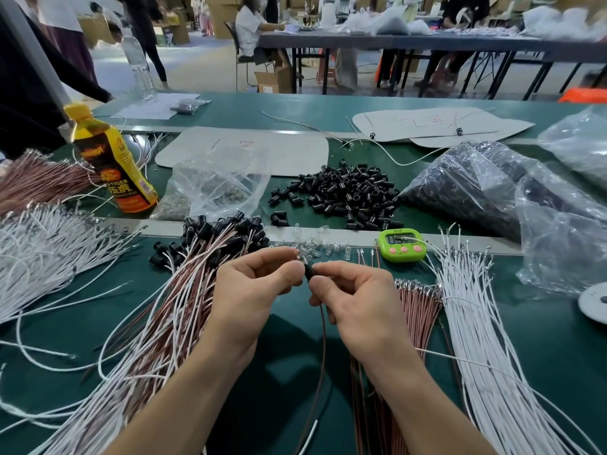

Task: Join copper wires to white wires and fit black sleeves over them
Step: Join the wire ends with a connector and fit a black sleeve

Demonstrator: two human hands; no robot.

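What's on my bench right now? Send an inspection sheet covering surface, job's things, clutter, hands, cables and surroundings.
Surface: green table, largely covered.
Job's things: sleeve pile; white wires; copper wires; sleeved bundle at left.
Clutter: yellow bottle, green timer, plastic bags.
Hands: left hand and right hand both pinch one black sleeve; a hanging wire trails from it.
Cables: loose white wire on the far side.
Surroundings: seated person at a grey table behind.
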